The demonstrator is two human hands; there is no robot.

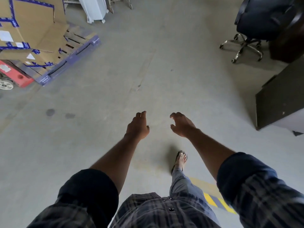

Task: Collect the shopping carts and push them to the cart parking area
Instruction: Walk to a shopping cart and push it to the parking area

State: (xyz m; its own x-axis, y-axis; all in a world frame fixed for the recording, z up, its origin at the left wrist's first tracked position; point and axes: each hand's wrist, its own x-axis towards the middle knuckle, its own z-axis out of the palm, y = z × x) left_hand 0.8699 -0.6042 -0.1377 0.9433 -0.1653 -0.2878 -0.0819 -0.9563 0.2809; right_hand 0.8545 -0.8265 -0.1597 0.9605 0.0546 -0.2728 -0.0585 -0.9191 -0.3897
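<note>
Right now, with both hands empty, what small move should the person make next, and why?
Probably one step straight ahead. The left hand and right hand are loosely curled and hold nothing, and the only likely shopping cart, a wheeled metal frame, stands far off at the top edge. The concrete floor between the pallet and the office chair looks passable.

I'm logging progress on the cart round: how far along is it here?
Nothing looks done yet: no parked carts show. In hand: nothing; the left hand and right hand reach forward empty. Left: reach what looks like a cart frame at the top edge, then push it to parking.
</note>
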